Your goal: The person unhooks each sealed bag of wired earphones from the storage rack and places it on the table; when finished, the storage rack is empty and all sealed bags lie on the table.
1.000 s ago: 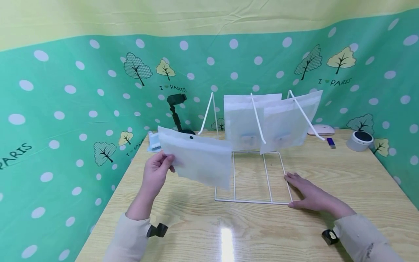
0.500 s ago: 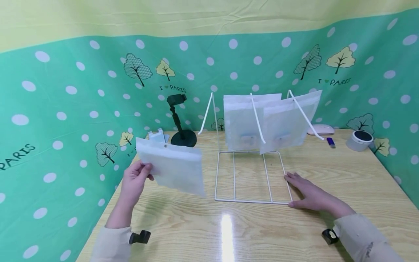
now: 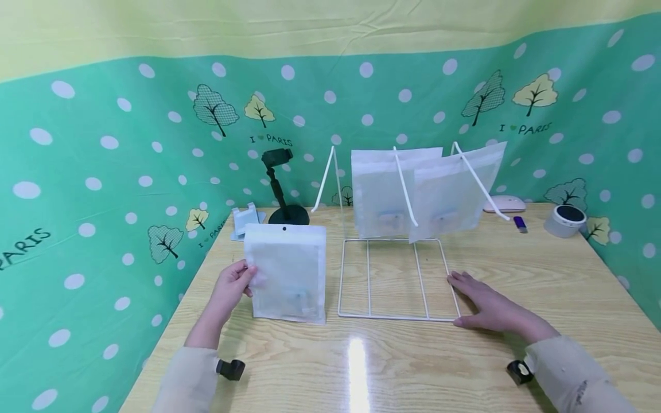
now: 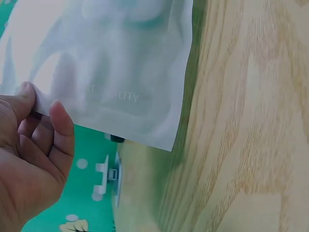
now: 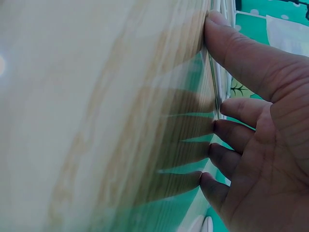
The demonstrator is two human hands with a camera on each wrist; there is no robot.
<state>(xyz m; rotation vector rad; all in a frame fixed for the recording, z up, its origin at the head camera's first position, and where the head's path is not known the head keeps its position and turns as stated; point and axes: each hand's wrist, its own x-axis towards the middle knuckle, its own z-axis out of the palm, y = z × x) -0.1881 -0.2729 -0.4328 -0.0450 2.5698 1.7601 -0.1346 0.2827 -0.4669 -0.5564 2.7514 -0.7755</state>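
We see a white pouch (image 3: 286, 269) held nearly upright over the table (image 3: 289, 367), just left of a wire rack (image 3: 397, 318); whether its lower edge touches the wood we cannot tell. Our left hand (image 3: 232, 284) pinches only its left side, thumb against fingers, so we judge that a loose pinch could let it slip or twist, with its far side unsupported. If we carry it too fast, the limp film may fold and its punched hole (image 3: 284, 229) may turn away from us. The pouch looks thin, milky and glossy, with a plain band along the top, faint lettering partly legible in the left wrist view, and a small pale shape, too blurred to name, low inside. Beside it, a careless swing could catch the left prong (image 3: 323, 180) or jostle the middle pouch (image 3: 384, 189) and the right pouch (image 3: 451, 195) hanging on the rack. Our right hand (image 3: 482, 304) holds nothing in its grasp: its fingers spread along the rack's right base bar. Should that touch lift, the light frame might slide when bumped. Farther back, a black stand (image 3: 289, 215) stands behind the held pouch.
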